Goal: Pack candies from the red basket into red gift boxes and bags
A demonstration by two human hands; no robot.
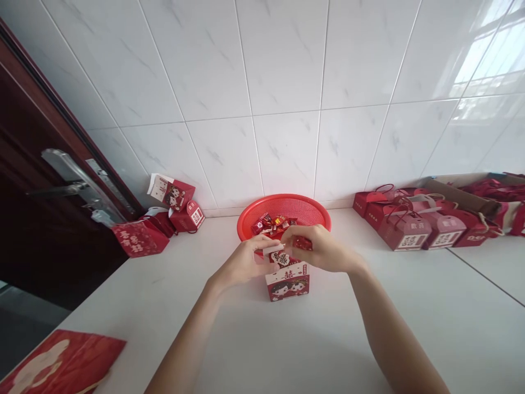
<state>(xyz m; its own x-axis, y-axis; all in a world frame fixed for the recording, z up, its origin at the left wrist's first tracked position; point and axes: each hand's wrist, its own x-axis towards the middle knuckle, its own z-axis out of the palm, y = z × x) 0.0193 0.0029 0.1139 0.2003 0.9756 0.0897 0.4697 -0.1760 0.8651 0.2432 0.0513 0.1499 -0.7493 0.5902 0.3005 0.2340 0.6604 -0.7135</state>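
Note:
A small red and white candy box (288, 288) with two cartoon faces on its front stands upright on the white table in front of me. My left hand (251, 259) is at the left of its raised top, with fingers closed on the pale upper flap (273, 249). From the right, my right hand (322, 249) pinches at the same top part, its fingertips bent down. Something red shows between its thumb and fingers; I cannot tell whether it is held or lies behind. Right behind the box is a red plastic basket (243, 221) with several wrapped candies (266, 221) in it.
Several red gift boxes with cord handles (404, 227) stand at the right, beside an open carton (461, 192) of red items. More red boxes (186, 216) lie at the left near a dark door (28, 164). A red bag (68, 361) lies at the front left.

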